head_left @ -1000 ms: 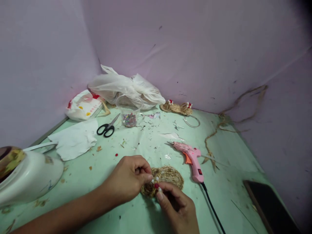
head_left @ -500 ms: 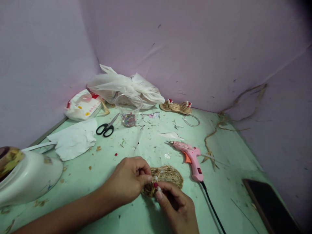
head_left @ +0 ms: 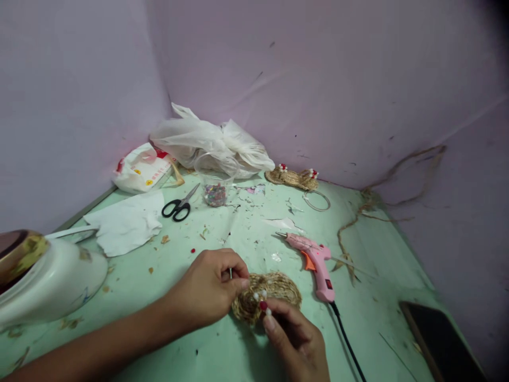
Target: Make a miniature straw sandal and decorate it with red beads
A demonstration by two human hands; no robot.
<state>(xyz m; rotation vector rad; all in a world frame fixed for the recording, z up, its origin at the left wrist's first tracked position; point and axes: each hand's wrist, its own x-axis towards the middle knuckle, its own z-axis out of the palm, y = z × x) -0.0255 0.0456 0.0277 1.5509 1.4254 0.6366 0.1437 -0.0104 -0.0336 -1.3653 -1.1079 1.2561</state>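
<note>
A small woven jute piece [head_left: 274, 289] shaped like a tiny slipper lies on the green table [head_left: 377, 276]. My left hand [head_left: 210, 289] is closed, its fingertips pinching the near end of the jute piece. My right hand [head_left: 296, 345] is closed too, its thumb and finger pressing white and red beads [head_left: 262, 301] onto that same end. A pink glue gun [head_left: 314, 260] lies just right of the jute piece, its black cord running toward me.
Black scissors [head_left: 178, 207], a clear cup of coloured beads [head_left: 214, 183], white paper [head_left: 125, 225], plastic bags [head_left: 214, 140], a finished jute piece [head_left: 292, 178], a ring [head_left: 317, 200] and loose jute cord [head_left: 366, 212] lie farther back. A white vessel [head_left: 43, 276] sits left, a dark slab [head_left: 441, 339] right.
The view has shifted slightly. My hands stay on the jute piece, with the fingers making small adjustments at the beads.
</note>
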